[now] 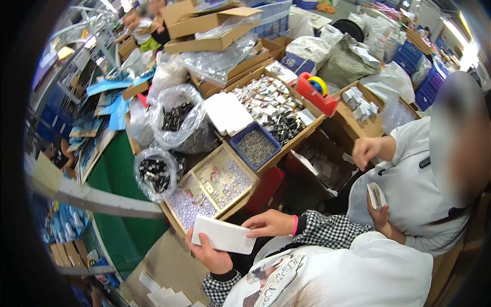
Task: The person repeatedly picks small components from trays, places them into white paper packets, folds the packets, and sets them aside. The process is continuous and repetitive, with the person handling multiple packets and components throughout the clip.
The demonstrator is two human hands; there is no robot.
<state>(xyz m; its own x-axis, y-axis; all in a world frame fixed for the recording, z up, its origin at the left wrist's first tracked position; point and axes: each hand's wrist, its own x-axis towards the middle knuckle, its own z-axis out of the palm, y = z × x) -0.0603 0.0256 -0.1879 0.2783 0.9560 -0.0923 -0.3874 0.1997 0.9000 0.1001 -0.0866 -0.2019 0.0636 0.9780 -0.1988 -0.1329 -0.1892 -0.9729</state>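
Note:
A flat white cardboard box [223, 235] is held in front of me, tilted slightly down to the right. My left hand [210, 254] is closed around its left end, thumb on the near face. At the right end, the fingers of my right hand [271, 223] are bent over the corner and grip its edge. Just beyond the box is a shallow wooden tray [205, 191] with two compartments of small pale purple pieces and a few red bits. A blue bin [276, 149] of tiny metal parts adjoins the tray.
A large carton [310, 126] holds white and black small parts, with a stack of white sheets [228, 112] at its left. Plastic bags [190, 128] of black parts stand at left. A red tape dispenser [316, 95] sits behind. At right, a co-worker holds a small white box [377, 196].

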